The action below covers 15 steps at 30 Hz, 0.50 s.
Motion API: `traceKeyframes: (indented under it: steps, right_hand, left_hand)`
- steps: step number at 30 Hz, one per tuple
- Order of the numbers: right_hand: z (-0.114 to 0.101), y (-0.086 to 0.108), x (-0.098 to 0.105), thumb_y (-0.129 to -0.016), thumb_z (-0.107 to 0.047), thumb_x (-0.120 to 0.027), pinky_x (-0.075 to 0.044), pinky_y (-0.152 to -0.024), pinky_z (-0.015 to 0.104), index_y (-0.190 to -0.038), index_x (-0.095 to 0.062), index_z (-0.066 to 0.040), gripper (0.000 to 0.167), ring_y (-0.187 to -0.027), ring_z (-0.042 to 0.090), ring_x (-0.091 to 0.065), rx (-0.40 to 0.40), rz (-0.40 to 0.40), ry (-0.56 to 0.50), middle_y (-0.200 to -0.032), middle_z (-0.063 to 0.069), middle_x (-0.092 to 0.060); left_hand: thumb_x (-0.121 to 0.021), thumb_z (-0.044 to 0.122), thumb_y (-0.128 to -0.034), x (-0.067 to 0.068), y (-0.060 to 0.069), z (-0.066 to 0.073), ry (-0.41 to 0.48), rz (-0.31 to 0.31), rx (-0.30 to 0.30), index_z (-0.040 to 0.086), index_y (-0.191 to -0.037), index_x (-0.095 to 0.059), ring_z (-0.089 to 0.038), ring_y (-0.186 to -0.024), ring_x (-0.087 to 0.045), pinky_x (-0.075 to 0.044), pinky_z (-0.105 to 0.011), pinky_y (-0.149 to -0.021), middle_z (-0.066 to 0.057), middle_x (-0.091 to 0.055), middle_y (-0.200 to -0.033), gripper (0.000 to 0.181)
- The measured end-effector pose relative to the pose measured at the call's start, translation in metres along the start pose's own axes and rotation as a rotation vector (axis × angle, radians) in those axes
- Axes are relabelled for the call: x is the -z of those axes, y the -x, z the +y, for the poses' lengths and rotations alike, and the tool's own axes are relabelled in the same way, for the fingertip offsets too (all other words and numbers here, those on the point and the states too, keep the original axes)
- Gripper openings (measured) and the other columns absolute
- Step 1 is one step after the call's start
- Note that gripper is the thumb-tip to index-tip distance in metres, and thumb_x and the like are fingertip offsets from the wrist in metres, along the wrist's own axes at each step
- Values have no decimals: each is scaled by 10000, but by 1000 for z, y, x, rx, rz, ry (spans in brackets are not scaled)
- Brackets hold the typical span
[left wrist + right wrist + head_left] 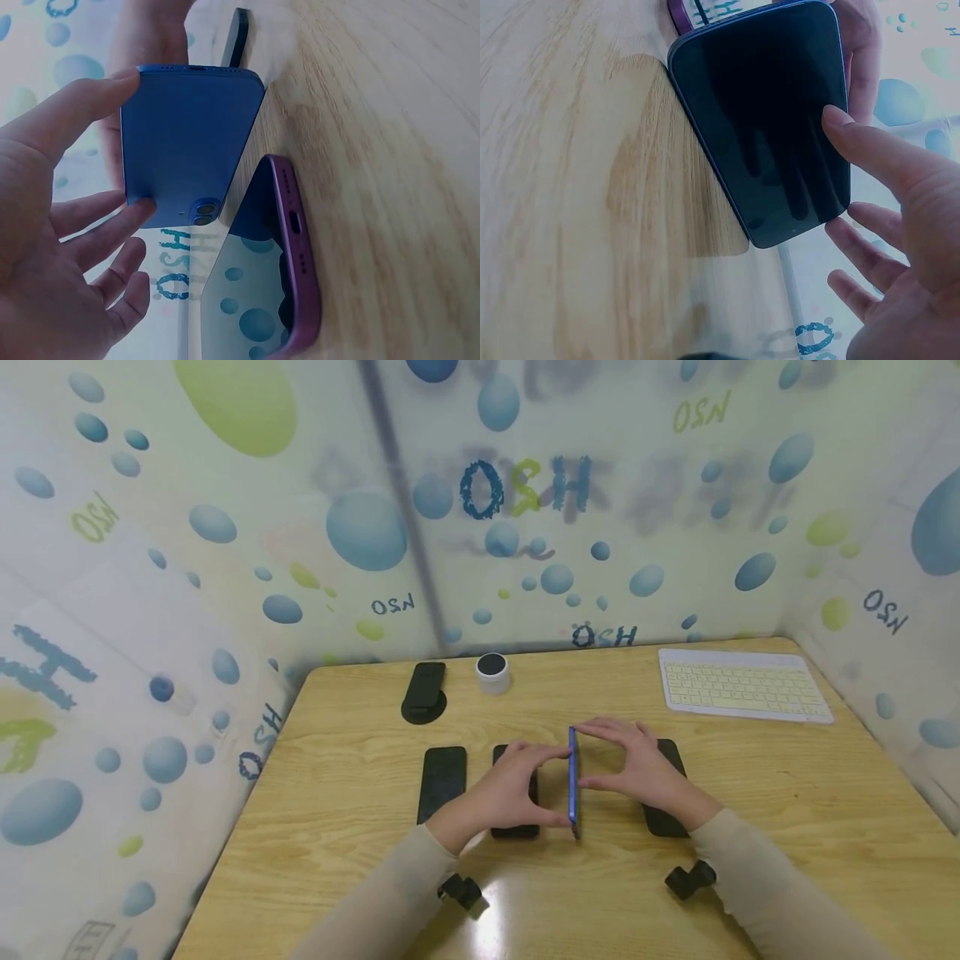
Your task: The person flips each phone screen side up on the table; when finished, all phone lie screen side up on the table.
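A blue phone (573, 781) stands on its long edge on the wooden table, between both hands. In the left wrist view its blue back and camera lenses face my left hand (510, 789), whose thumb and fingers pinch it by its near and far ends. Opposite, my right hand (637, 768) holds it too: the thumb lies at the dark screen (757, 120) and fingertips touch the far end. Beneath my left hand lies a phone with a purple frame (304, 300), screen up. Another dark phone (663, 822) lies partly hidden under my right hand.
Left of the hands, a black phone (442, 777) lies flat. Farther back are a black stand with a round base (426, 693) and a small white cylinder with a dark top (492, 675). A white keyboard (742, 685) occupies the back right. A printed curtain (300, 560) surrounds the table.
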State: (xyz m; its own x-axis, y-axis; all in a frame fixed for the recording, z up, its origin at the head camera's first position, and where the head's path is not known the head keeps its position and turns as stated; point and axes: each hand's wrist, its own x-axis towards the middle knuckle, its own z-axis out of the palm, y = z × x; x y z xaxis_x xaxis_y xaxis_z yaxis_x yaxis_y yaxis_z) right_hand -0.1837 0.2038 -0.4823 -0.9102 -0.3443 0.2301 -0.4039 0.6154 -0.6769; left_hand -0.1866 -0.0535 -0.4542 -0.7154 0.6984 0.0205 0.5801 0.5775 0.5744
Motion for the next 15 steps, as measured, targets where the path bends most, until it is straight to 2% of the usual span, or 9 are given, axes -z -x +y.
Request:
traceKeyframes:
  steps: [8, 15]
  right_hand:
    - [1, -2, -2, -731, -340, -942, -66, -1127, 779, -1441, -621, -199, 793, -1395, 405, -486, -12, -28, 25, -1454, 127, -615]
    - [11, -3, -4, -734, -265, -937, -13, -1111, 789, -1405, -648, -179, 735, -1386, 408, -490, -59, -100, 80, -1423, 115, -641]
  left_hand:
    - [-905, 452, -772, 5, 5, -4, 3, -21, 13, 215, -1541, -488, -204, -1270, -458, -451, -400, -1057, 44, -553, -1524, 907]
    - [-905, 450, -770, 10, 9, -13, 35, -39, 16, 224, -1531, -509, -194, -1261, -439, -454, -378, -1046, 41, -572, -1502, 887]
